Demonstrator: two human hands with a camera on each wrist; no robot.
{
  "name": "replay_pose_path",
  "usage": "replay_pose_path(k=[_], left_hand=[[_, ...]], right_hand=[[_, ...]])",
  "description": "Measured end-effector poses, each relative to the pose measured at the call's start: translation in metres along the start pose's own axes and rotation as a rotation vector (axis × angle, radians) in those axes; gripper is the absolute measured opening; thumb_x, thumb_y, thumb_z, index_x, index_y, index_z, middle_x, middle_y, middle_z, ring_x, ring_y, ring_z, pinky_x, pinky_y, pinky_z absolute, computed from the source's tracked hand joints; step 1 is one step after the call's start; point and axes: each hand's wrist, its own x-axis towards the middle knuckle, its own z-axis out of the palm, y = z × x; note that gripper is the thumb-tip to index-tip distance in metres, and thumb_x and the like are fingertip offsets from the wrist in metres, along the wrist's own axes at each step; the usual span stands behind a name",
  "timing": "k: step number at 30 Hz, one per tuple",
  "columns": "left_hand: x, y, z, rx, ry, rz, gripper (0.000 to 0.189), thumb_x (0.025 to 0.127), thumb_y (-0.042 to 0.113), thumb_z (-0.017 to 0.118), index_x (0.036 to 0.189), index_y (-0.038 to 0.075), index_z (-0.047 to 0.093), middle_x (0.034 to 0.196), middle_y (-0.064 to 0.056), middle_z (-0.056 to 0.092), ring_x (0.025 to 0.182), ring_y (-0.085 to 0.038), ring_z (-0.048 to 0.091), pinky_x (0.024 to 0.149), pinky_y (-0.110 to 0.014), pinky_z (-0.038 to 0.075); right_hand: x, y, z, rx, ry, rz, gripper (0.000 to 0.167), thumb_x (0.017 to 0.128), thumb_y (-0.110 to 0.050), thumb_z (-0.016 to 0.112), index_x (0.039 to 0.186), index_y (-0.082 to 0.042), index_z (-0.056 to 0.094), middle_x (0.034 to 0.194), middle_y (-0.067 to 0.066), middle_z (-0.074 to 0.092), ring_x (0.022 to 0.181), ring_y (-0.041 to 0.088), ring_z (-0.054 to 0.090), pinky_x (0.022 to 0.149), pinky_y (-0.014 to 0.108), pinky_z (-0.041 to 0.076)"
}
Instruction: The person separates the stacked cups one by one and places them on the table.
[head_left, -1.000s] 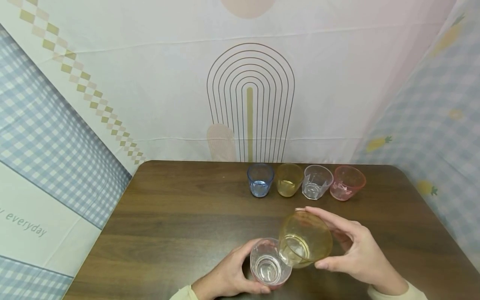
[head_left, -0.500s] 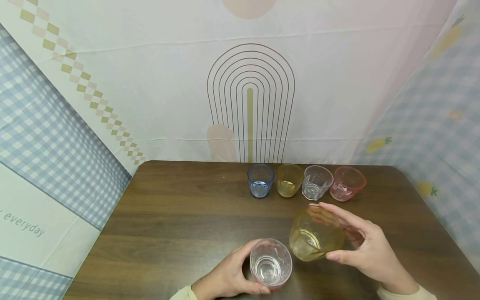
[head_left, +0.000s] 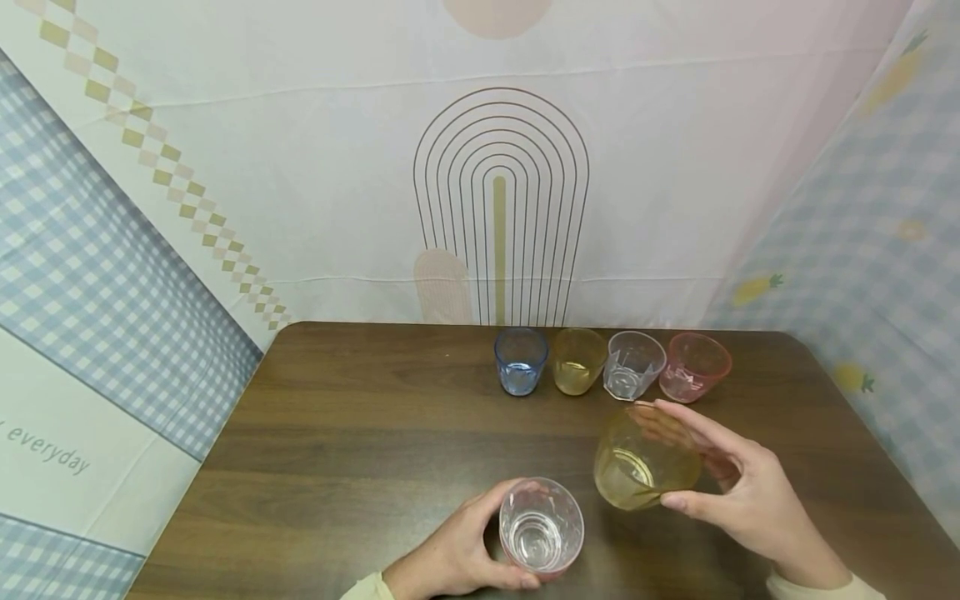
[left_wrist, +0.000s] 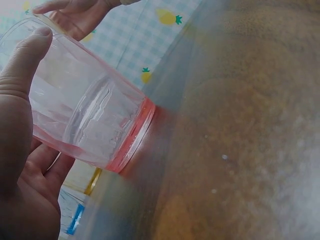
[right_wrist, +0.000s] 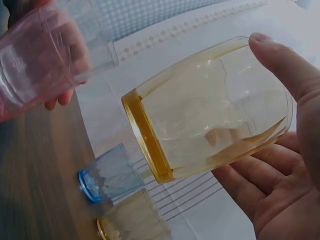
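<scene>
In the head view, my left hand (head_left: 472, 537) grips a pink cup (left_wrist: 132, 137) low over the table, thumb on the near side. A clear cup (right_wrist: 97, 55) is nested inside it, its rim standing out past the pink one in the right wrist view. To the right, my right hand (head_left: 738, 492) holds a yellow cup (head_left: 648, 458) near its rim, between thumb and fingers. The yellow cup is tilted in the air, its thick base (right_wrist: 147, 137) turned toward the pink cup, with a gap between them.
Along the far edge of the brown wooden table (head_left: 360, 400) stand a blue cup (head_left: 521, 362), another yellow cup (head_left: 579, 362), a faceted clear cup (head_left: 633, 367) and another pink cup (head_left: 693, 367). Behind them hangs a printed cloth (head_left: 337, 183).
The right hand has moved the yellow cup right and away from the nested cups, which its base overlapped a second ago. The left hand and its cups have stayed in place.
</scene>
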Motion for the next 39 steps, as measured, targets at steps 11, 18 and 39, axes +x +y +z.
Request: replay_pose_path(k=[11, 18, 39], left_hand=[[0.000, 0.000, 0.000, -0.005, -0.002, 0.015, 0.099, 0.076, 0.022, 0.100, 0.158, 0.015, 0.046, 0.147, -0.005, 0.067, 0.130, -0.019, 0.067, 0.116, -0.033, 0.053], [0.001, -0.001, 0.001, -0.007, 0.001, 0.021, 0.097, 0.077, 0.023, 0.100, 0.157, 0.015, 0.047, 0.146, -0.004, 0.068, 0.129, -0.018, 0.068, 0.115, -0.033, 0.054], [0.000, -0.002, 0.001, -0.048, -0.009, -0.029, 0.096, 0.078, 0.022, 0.099, 0.158, 0.019, 0.046, 0.148, -0.001, 0.066, 0.131, -0.014, 0.066, 0.117, -0.033, 0.052]], right_hand=[[-0.009, 0.000, -0.009, -0.143, 0.100, 0.167, 0.093, 0.072, 0.033, 0.076, 0.157, 0.014, 0.042, 0.158, 0.012, 0.061, 0.141, 0.011, 0.062, 0.114, 0.016, 0.049], [-0.012, 0.005, -0.017, -0.116, 0.118, 0.176, 0.091, 0.074, 0.036, 0.072, 0.157, 0.016, 0.038, 0.160, 0.018, 0.057, 0.143, 0.012, 0.061, 0.117, 0.019, 0.047], [-0.035, 0.026, -0.040, -0.296, 0.340, 0.431, 0.082, 0.087, 0.019, 0.078, 0.160, -0.003, 0.048, 0.147, -0.018, 0.067, 0.126, -0.007, 0.067, 0.100, 0.008, 0.053]])
